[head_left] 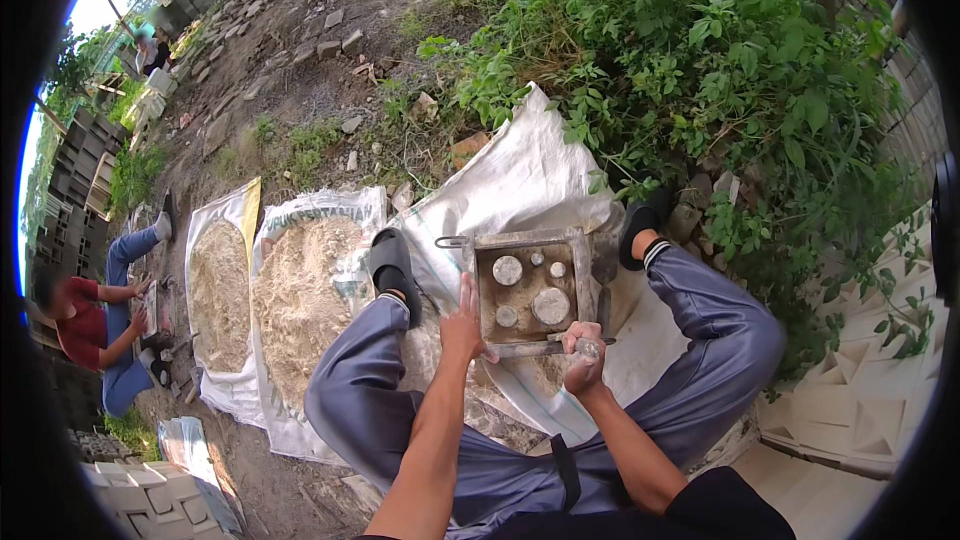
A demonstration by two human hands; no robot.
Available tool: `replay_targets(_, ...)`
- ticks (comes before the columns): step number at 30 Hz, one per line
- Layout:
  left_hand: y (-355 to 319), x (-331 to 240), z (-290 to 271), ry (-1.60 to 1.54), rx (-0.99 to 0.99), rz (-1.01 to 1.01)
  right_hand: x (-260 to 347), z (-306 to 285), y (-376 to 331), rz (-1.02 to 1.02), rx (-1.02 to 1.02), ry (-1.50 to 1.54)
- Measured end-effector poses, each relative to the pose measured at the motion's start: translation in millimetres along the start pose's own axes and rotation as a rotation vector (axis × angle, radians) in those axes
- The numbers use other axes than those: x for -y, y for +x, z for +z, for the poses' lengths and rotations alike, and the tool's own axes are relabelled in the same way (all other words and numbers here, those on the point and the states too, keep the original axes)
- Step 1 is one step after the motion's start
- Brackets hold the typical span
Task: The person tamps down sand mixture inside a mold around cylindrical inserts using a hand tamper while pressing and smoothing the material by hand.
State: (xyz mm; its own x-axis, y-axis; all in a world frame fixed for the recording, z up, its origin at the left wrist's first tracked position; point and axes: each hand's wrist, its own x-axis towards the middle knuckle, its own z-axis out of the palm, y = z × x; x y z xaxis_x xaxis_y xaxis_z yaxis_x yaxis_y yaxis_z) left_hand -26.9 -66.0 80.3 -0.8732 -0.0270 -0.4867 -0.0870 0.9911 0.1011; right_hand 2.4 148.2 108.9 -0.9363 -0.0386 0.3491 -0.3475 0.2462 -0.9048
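Five round, pale knobs (550,306) sit inside a square box (530,239) in the head view, a bit right of the middle of the picture. The box lies between the person's two feet, on a big white sack (540,155). The left hand (462,325) is by the left side of the box, with its fingers straight and close together and its thumb out near the bottom left corner; it rests on the side and does not wrap around it. The right hand (584,360), at the bottom right corner, is curled into a fist around a grey stick (592,347) with a round end. I can't tell if that stick is part of the box or a loose tool. The box looks hard and stiff, so it should not bend when pushed. It is likely heavy, and dust may make it a bit slippery. The thick side bars look like the best places to hold, one hand on each side. The thin loop (455,241) at the upper left corner looks less good for holding. The knobs look hard too, but their edges might chip. A heap of pale powder (315,260) lies left of the middle.
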Motion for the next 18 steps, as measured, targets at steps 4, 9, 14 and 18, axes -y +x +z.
replay_targets(4, 0, -1, 1, 0.019, 0.026, -0.006, 17, -9, 8, 0.051, -0.003, 0.047)
replay_targets(9, 3, 2, 2, 0.017, 0.049, -0.019, -2, -6, 14, 0.022, 0.087, -0.072)
replay_targets(14, 2, 2, 7, 0.027, -0.013, 0.011, 10, -11, 8, -0.054, 0.101, -0.047)
replay_targets(18, 0, 2, 7, 0.004, -0.032, 0.023, 10, -10, 12, 0.137, 0.147, -0.036)
